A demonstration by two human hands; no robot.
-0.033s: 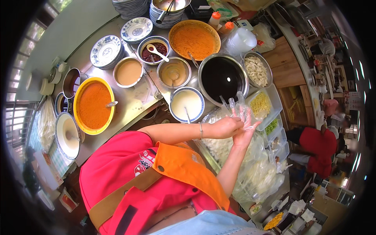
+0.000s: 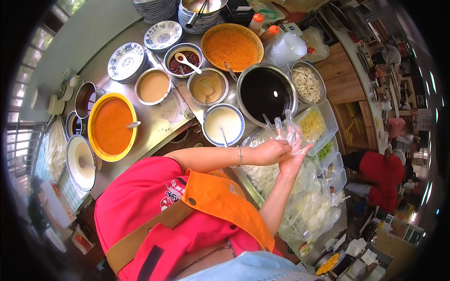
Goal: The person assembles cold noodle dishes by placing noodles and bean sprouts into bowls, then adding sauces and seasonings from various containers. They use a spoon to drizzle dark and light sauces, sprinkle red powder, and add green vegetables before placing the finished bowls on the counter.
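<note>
A clear plastic glove (image 2: pixel 293 134) covers the fingers of my right hand (image 2: pixel 289 165), which is raised with its fingers stretched out and apart. My left hand (image 2: pixel 268 152), with a bracelet (image 2: pixel 239 156) at its wrist, is closed on the glove near the base of those fingers. Just beyond both hands stands a large steel bowl of dark liquid (image 2: pixel 265 91). A clear plastic bag of pale food (image 2: pixel 307 210) lies below and beside my right forearm. To the left of my hands is a blue-rimmed bowl of white sauce (image 2: pixel 220 122) with a spoon in it.
Tubs of shredded yellow food (image 2: pixel 311 125) and chopped greens (image 2: pixel 324 151) line the right side. Bowls of orange powder or paste (image 2: pixel 110 125), brown sauce (image 2: pixel 153 86) and red sauce (image 2: pixel 178 58) crowd the steel counter. Plates (image 2: pixel 126 61) are stacked behind. A person in red (image 2: pixel 380 174) stands at right.
</note>
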